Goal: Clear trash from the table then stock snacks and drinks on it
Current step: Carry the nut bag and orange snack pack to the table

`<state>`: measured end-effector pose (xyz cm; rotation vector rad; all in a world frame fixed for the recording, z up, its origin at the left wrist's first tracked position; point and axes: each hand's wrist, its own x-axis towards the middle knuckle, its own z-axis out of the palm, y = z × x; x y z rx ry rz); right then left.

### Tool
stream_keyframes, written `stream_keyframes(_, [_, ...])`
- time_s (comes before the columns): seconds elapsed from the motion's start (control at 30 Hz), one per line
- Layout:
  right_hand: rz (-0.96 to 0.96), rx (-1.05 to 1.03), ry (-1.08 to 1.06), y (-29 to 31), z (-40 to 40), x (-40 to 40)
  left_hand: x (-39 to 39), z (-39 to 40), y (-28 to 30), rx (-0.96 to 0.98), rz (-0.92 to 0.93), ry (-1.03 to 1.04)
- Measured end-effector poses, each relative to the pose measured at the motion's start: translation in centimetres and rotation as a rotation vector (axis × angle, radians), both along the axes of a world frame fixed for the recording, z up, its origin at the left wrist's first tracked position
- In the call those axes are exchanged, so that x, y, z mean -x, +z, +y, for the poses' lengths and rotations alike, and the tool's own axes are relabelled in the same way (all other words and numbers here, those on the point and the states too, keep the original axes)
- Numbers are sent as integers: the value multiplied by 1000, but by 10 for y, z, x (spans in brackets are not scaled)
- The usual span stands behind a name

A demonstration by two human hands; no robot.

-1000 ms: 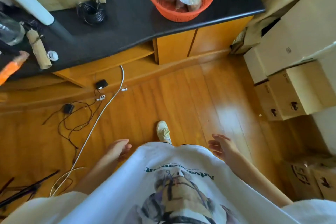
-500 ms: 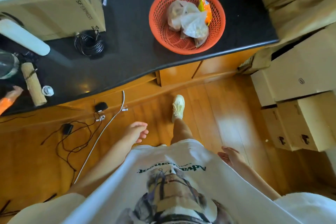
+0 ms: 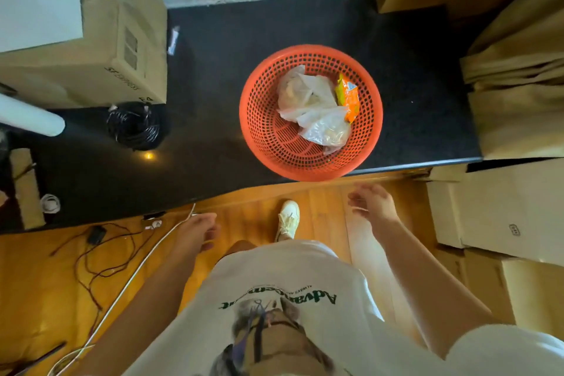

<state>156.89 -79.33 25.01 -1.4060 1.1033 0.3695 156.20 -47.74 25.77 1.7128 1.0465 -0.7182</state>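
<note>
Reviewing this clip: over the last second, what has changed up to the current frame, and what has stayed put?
The person has stepped up to the black counter. Both arms have risen: the right hand now reaches toward the orange basket, the left hand is lifted forward. Neither has taken hold of anything. The basket, its plastic bags, orange snack packet and the cable coil lie as before.

basket (image 3: 311,162) on table (image 3: 213,101), near front edge | bags (image 3: 308,94) in basket | box (image 3: 116,49) left
</note>
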Motion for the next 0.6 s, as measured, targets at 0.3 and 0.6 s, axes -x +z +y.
stream_keyframes(0.3, [-103, 420, 341, -24, -47, -158, -99, -146, -14, 555, -44, 135])
stream_keyframes(0.6, [-87, 564, 481, -73, -38, -218, -158, -244, -101, 485, 51, 57])
